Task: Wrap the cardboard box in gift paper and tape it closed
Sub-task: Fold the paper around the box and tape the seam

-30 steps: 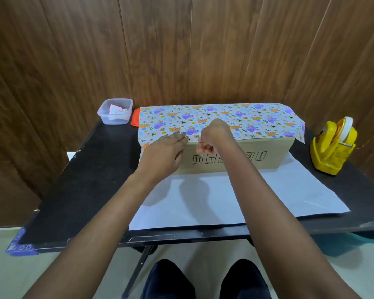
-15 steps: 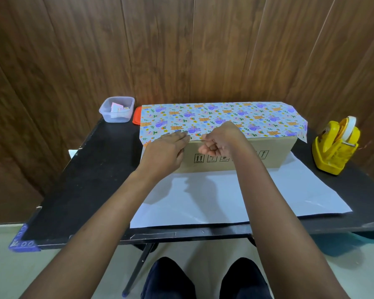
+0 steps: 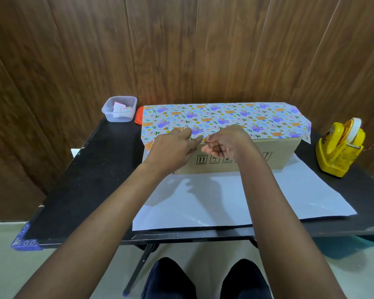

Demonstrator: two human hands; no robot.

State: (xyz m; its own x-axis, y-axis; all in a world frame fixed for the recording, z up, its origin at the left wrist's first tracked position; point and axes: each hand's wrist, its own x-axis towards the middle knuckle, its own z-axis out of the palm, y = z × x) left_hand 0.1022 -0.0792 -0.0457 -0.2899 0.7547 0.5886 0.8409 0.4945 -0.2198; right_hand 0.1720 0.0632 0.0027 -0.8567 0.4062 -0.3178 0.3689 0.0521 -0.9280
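Black table [image 3: 84, 180]: left hand [image 3: 173, 147] flat on gift paper [image 3: 235, 117]; right hand [image 3: 227, 141] pinches its edge.

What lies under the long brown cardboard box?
A flat white paper sheet spreads out from beneath the long brown cardboard box across the black table. How far the sheet runs under the box is covered.

Dark wood-panelled wall [image 3: 181, 50], black table [image 3: 84, 180] on a thin dark leg [image 3: 138, 269], pale greenish floor [image 3: 4, 266].
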